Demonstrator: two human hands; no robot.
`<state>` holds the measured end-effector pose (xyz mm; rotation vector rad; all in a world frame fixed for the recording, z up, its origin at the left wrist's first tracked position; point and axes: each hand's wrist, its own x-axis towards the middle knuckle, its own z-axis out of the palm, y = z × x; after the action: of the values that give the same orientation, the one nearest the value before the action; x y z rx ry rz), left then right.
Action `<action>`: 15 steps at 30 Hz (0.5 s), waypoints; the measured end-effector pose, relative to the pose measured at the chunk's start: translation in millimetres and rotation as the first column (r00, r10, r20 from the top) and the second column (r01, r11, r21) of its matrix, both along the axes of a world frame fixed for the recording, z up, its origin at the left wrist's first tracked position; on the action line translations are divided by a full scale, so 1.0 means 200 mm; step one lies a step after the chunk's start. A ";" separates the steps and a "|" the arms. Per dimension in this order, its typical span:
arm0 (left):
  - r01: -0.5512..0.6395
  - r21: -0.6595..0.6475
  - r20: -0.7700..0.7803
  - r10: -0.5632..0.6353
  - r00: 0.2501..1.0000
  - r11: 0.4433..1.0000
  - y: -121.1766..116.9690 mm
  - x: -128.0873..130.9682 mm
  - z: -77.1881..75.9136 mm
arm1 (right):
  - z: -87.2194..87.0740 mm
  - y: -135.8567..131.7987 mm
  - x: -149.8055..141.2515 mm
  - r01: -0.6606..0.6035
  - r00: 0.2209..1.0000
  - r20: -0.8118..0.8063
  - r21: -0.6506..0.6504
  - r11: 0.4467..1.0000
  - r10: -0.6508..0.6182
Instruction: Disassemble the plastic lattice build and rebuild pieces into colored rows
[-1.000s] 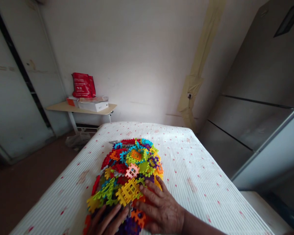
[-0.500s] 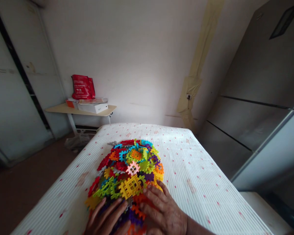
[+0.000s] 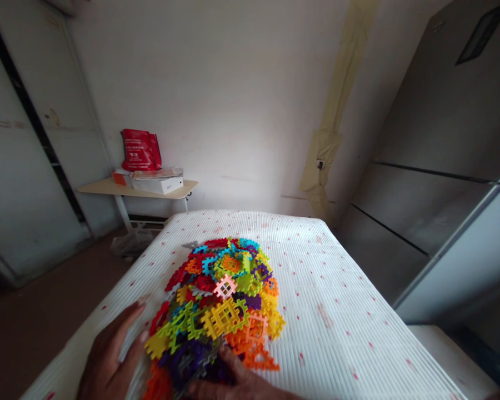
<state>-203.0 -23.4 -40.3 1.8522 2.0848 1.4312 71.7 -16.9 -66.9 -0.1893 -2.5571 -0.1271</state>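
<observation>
A heap of colourful plastic interlocking tiles (image 3: 223, 294) lies on a table covered with a white ribbed cloth with red specks (image 3: 337, 311). My left hand (image 3: 108, 355) rests flat on the cloth at the heap's left side, fingers stretched out and touching a yellow tile at the edge. My right hand (image 3: 237, 380) is at the near edge of the heap, mostly cut off by the bottom of the frame. Its fingers lie among purple, grey and orange tiles. Whether they grip one I cannot make out.
A small side table (image 3: 137, 189) stands against the far wall with a red bag (image 3: 140, 149) and a white box (image 3: 158, 183) on it. A tall grey refrigerator (image 3: 441, 166) stands to the right. Grey doors are on the left.
My left hand has moved out from the near edge of the heap to its left side. My right hand has drawn back toward me, uncovering orange and yellow tiles.
</observation>
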 end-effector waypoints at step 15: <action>0.221 -0.164 0.407 -0.138 0.903 0.961 0.33 0.14 0.02 | 0.18 0.10 0.03 -0.018 0.995 -0.079 0.401 0.916 0.055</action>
<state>-174.6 43.2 -35.8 1.4864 1.7437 1.3459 77.4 3.5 -29.9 0.0115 -2.3830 -0.6082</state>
